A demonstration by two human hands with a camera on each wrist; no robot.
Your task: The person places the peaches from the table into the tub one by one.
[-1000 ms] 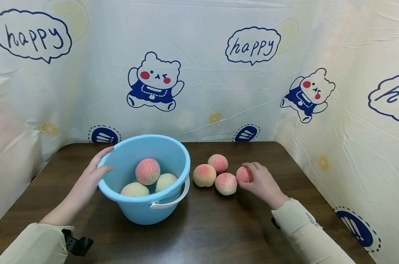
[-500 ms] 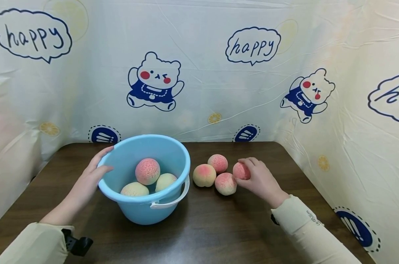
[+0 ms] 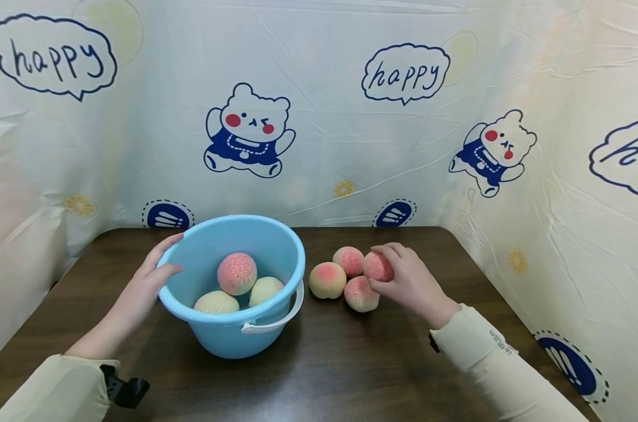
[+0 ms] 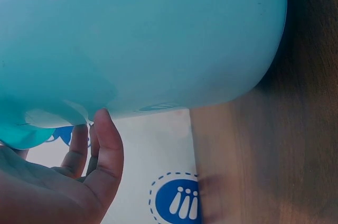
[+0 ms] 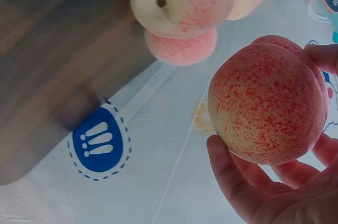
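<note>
A light blue bucket (image 3: 229,340) with a white handle (image 3: 277,319) stands on the left half of the table. My left hand (image 3: 149,281) holds its left rim, thumb over the edge and fingers along the outside. Inside lie a pink peach (image 3: 237,274) and two pale peaches, one at the front left (image 3: 216,302) and one at the right (image 3: 266,291). My right hand (image 3: 415,288) grips a pink speckled peach (image 5: 269,102), raised off the table in the right wrist view. Near it sit a yellowish peach (image 3: 327,281), a pink one (image 3: 349,261) and a pink-and-cream one (image 3: 362,294).
The dark brown table (image 3: 340,369) has a printed plastic sheet (image 3: 319,129) behind it and at both sides, with bears and "happy" bubbles. A black band with a small device (image 3: 125,391) sits on the left wrist.
My right hand has lifted its peach and carried it left, toward the group of peaches. My left hand and the bucket have stayed in place.
</note>
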